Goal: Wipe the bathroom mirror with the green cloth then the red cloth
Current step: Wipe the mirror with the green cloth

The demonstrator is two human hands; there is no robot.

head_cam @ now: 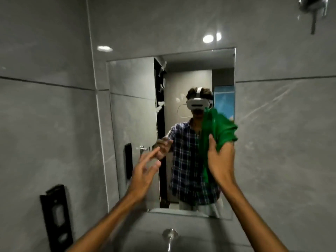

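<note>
The right hand (219, 159) is raised at centre right of the frame, its fingers (211, 142) clenched around a bunched green cloth (220, 130). The cloth lies against the right part of the mirror (131, 110), near its right edge, with a strip of it hanging down past the wrist. The left hand (143, 171) hovers left of centre before the glass, fingers spread and holding nothing. The mirror is set in a grey tiled wall (45, 124). A metal tap (170, 235) sits at bottom centre, and a black bracket (55, 215) is fixed to the wall at lower left.
</note>
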